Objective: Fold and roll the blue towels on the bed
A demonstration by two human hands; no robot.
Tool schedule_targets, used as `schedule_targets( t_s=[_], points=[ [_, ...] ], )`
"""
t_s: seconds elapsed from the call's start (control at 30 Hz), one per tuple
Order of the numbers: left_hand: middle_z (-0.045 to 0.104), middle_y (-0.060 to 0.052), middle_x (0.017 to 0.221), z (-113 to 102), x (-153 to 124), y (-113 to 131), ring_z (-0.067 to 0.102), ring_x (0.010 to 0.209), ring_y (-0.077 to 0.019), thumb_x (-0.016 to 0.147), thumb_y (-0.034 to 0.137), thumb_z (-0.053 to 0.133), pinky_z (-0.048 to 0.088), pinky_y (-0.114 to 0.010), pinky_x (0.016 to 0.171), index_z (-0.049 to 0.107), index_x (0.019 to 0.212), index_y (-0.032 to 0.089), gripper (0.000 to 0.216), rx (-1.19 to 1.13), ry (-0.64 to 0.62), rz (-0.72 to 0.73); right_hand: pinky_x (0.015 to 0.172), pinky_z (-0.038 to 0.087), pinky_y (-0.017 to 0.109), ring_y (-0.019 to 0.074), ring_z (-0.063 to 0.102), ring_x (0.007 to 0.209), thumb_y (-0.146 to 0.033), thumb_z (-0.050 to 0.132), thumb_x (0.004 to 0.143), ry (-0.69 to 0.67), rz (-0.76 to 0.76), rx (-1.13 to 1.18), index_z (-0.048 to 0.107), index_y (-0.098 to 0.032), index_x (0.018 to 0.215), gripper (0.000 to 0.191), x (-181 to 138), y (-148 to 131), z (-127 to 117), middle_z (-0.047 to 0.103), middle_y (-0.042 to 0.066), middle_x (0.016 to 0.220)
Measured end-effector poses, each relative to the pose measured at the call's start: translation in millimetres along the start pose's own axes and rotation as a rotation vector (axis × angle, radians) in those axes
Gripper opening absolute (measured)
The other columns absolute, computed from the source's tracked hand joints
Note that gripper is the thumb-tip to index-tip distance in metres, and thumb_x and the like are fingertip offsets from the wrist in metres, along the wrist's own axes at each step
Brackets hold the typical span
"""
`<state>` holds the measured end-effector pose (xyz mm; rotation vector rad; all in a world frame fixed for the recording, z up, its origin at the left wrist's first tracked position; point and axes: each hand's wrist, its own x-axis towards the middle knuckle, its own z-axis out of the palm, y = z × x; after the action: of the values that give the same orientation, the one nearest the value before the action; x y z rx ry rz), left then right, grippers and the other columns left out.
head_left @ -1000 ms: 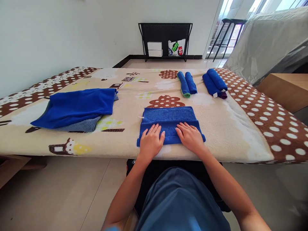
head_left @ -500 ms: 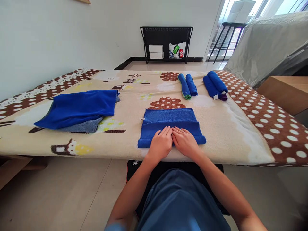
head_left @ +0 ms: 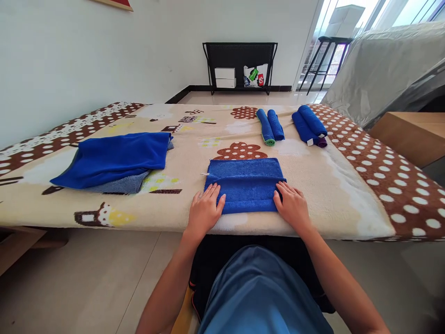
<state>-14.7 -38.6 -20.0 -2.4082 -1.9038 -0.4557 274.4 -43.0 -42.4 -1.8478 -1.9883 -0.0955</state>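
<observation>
In front of me a blue towel [head_left: 248,188] lies folded into a wide rectangle, with a raised fold across its middle and a small white tag at its left edge. My left hand [head_left: 206,208] rests on the towel's left end, fingers stretched out. On the right end lies my right hand [head_left: 292,204], its fingers also extended and the palm down. Farther off are a pair of rolled towels [head_left: 270,127], one with a green edge, and another pair of blue rolls [head_left: 309,125] with white tags. A loose pile of blue and grey towels [head_left: 118,155] spreads out to the left.
Everything lies on a cream patterned blanket [head_left: 333,195] with a brown dotted border. A cardboard box [head_left: 410,134] and a plastic-covered object [head_left: 385,69] stand at the right. Beyond are a black rack [head_left: 239,55] and a stool [head_left: 323,60].
My hands have moved apart from the middle of the towel to its two ends. The towel's near folded strip looks flatter and its side ends more even.
</observation>
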Motion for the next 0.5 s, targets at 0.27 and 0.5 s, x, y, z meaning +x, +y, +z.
schedule_targets(
  t_s=[0.27, 0.5],
  points=[
    [0.057, -0.018, 0.144, 0, 5, 40, 0.052, 0.138, -0.0306, 0.103, 0.027, 0.028, 0.034, -0.058, 0.117, 0.06, 0.137, 0.009, 0.05, 0.075, 0.026, -0.069, 0.107, 0.036, 0.043, 0.0276, 0.056, 0.124, -0.029, 0.032, 0.103, -0.028, -0.024, -0.103, 0.068, -0.014, 0.12, 0.043, 5, -14, -7, 0.065, 0.012, 0.132],
    [0.051, -0.009, 0.152, 10, 25, 52, 0.045, 0.145, -0.0241, 0.102, 0.034, 0.036, 0.037, -0.05, 0.119, 0.056, 0.142, 0.017, 0.048, -0.06, -0.056, 0.041, 0.112, 0.035, 0.048, 0.0295, 0.046, 0.14, -0.037, 0.035, 0.103, -0.138, 0.03, -0.116, 0.055, -0.01, 0.139, 0.049, 14, -15, -6, 0.053, 0.015, 0.147]
  ],
)
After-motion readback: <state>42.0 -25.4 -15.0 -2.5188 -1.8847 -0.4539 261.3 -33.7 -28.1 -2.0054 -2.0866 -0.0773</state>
